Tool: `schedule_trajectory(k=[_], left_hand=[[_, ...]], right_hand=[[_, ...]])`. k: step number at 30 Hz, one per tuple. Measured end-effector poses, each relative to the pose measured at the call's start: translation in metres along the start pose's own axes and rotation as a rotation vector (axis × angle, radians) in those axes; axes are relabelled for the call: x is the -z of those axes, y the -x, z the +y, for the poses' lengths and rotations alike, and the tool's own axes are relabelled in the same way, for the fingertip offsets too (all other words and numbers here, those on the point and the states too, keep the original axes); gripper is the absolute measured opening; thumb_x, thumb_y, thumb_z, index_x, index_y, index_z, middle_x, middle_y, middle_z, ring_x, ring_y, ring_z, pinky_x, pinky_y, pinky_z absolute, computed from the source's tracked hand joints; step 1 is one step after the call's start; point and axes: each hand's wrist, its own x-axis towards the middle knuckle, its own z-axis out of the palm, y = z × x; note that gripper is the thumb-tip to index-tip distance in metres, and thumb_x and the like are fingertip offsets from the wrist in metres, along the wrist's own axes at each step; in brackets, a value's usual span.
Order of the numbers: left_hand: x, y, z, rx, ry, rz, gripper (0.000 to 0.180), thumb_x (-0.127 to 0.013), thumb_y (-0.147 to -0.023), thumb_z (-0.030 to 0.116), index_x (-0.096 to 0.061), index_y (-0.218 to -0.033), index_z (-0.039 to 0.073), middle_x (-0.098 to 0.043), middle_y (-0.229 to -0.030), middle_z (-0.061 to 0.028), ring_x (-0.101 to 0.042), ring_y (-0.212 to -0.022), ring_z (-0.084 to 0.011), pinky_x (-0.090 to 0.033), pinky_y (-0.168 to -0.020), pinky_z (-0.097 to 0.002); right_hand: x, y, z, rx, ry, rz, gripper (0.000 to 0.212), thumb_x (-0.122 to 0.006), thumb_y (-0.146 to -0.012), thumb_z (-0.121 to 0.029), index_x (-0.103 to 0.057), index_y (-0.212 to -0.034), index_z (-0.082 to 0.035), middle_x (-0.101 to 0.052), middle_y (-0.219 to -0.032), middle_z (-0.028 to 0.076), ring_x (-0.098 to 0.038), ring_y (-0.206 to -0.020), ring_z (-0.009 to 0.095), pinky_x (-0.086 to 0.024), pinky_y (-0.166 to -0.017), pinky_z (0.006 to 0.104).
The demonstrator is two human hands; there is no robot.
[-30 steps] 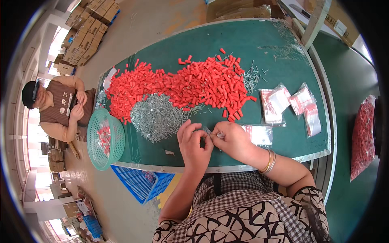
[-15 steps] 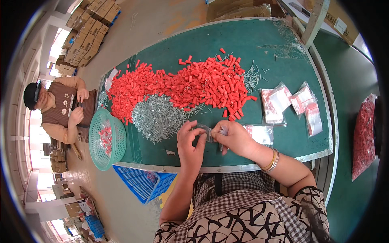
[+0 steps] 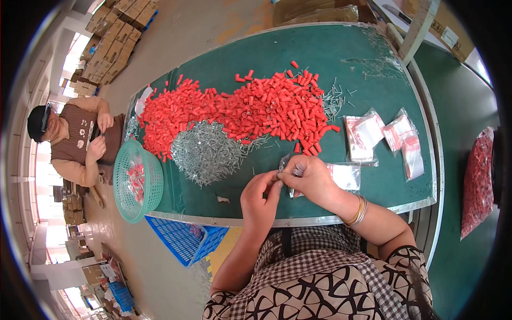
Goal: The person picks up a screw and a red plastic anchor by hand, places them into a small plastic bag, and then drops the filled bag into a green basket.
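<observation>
My left hand [image 3: 259, 200] and my right hand [image 3: 313, 178] meet over the near edge of the green table [image 3: 320, 50]. Between them is a small clear plastic bag [image 3: 284, 161], partly hidden by my fingers. Both hands pinch it with thumb and fingertips; its contents cannot be made out. Beyond the left hand lies a heap of silvery screws [image 3: 205, 154]. A large pile of red cone-shaped caps [image 3: 266, 104] spreads behind and left of it. Flat clear bags [image 3: 345, 177] lie partly under my right hand.
Bundles of red-edged bags [image 3: 365, 137] lie at the right. A mint-green basket [image 3: 154, 194] holding red pieces overhangs the left edge, near a seated co-worker [image 3: 77, 136]. Below are blue crates [image 3: 173, 240]. A bag of red pieces [image 3: 477, 184] stands at far right.
My left hand has come lower and to the right, its fingers closing from spread to a pinch by the right hand. The small bag has tilted upward beyond my fingers.
</observation>
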Motion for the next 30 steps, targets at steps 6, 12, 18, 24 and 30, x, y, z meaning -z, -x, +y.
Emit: schedule_trajectory(k=[6, 12, 18, 24, 30], left_hand=[[0.001, 0.001, -0.009, 0.286, 0.204, -0.065, 0.015, -0.069, -0.082, 0.003, -0.066, -0.096, -0.002, -0.064, -0.078, -0.0042, -0.059, -0.068, -0.0089, -0.048, -0.063, -0.0238], [0.006, -0.002, -0.012, 0.258, 0.231, -0.101, 0.008, -0.063, -0.087, 0.002, -0.064, -0.092, -0.004, -0.064, -0.076, -0.0032, -0.062, -0.067, -0.0084, -0.050, -0.063, -0.0211], [0.006, 0.001, -0.019, 0.267, 0.246, -0.095, 0.003, -0.059, -0.087, -0.003, -0.060, -0.084, -0.003, -0.063, -0.074, -0.0034, -0.062, -0.063, -0.0086, -0.050, -0.057, -0.0212], [-0.002, 0.004, -0.017, -0.008, -0.099, 0.050, 0.010, -0.064, -0.077, -0.003, -0.055, -0.076, 0.001, -0.057, -0.067, -0.0082, -0.057, -0.054, -0.0164, -0.045, -0.049, -0.0284], [-0.009, -0.001, -0.022, -0.140, -0.238, 0.152, 0.010, -0.064, -0.076, -0.004, -0.056, -0.075, 0.001, -0.051, -0.061, -0.0025, -0.047, -0.052, -0.0072, -0.039, -0.047, -0.0268]], right_hand=[[0.003, -0.003, -0.001, -0.012, -0.036, -0.045, 0.023, -0.066, -0.088, -0.016, -0.056, -0.073, -0.001, -0.060, -0.065, 0.003, -0.057, -0.052, 0.007, -0.045, -0.045, 0.0226], [0.003, -0.006, 0.005, 0.020, -0.164, -0.129, 0.020, -0.064, -0.089, -0.014, -0.057, -0.075, -0.001, -0.060, -0.068, 0.003, -0.057, -0.054, 0.007, -0.045, -0.046, 0.0222], [0.005, -0.005, 0.000, 0.047, 0.011, -0.161, 0.015, -0.064, -0.089, -0.010, -0.057, -0.079, -0.001, -0.059, -0.064, 0.003, -0.054, -0.049, 0.007, -0.045, -0.044, 0.0218], [0.001, -0.004, 0.000, 0.054, 0.087, -0.155, 0.018, -0.062, -0.088, -0.013, -0.055, -0.079, 0.001, -0.053, -0.062, 0.003, -0.054, -0.048, 0.009, -0.044, -0.044, 0.0250], [-0.003, 0.000, 0.000, 0.068, 0.184, -0.067, 0.019, -0.062, -0.088, -0.013, -0.054, -0.078, 0.001, -0.051, -0.061, 0.004, -0.055, -0.046, 0.011, -0.043, -0.042, 0.0274]])
